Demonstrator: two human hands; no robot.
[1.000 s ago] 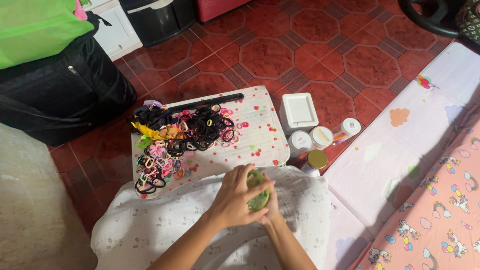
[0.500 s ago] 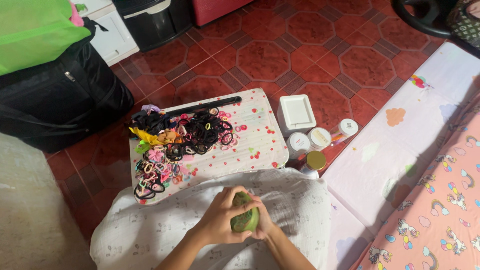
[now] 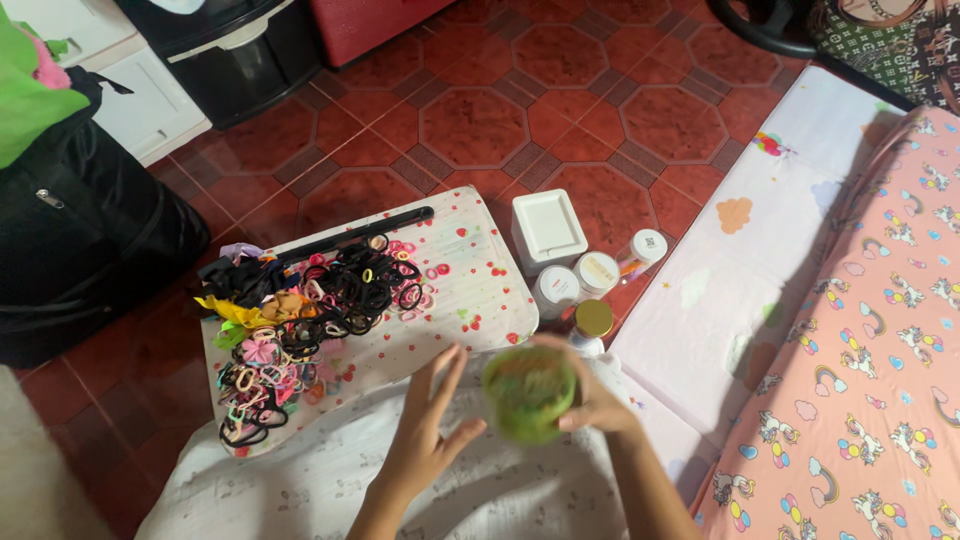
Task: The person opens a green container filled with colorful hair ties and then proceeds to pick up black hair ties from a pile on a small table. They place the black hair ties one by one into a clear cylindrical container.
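Round green plastic jar [image 3: 528, 392] sits gripped in the right hand [image 3: 590, 400], left hand [image 3: 428, 435] spread free beside it — best kept level over the lap.

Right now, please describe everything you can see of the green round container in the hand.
The green round container looks like a small plastic jar, motion-blurred, with speckled colours that cannot be made out. It is seen from above, held over the white patterned cloth on the lap. The right hand wraps its far side; the left hand, fingers spread, is beside it, contact unclear.
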